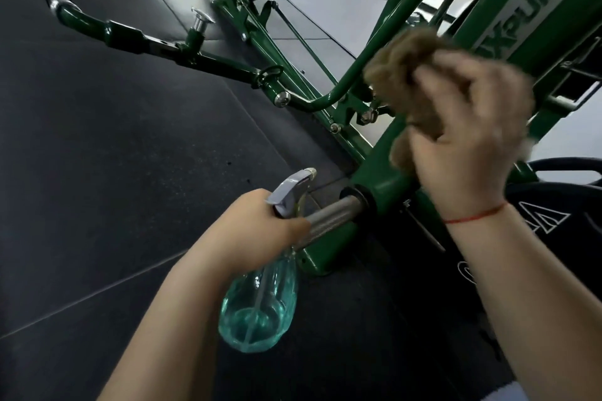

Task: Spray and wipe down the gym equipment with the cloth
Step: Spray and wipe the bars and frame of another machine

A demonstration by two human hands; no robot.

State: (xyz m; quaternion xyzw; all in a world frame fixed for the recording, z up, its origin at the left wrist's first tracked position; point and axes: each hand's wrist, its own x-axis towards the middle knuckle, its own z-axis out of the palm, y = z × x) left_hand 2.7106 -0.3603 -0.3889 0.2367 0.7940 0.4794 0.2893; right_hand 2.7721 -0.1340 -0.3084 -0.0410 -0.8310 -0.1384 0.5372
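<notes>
A green gym machine fills the upper right, with a thick slanted beam and a ribbed steel sleeve sticking out near its base. My right hand grips a brown cloth bunched against the beam; both are blurred by motion. My left hand holds a clear teal spray bottle by its neck, just left of the steel sleeve. The bottle's grey trigger head points up and to the right, toward the beam. The bottle hangs tilted, with a little liquid at its bottom.
Dark rubber floor tiles spread across the left. A green adjustable arm with chrome pins reaches out to the left above the floor. A black weight plate with white markings sits at the right, behind my right wrist.
</notes>
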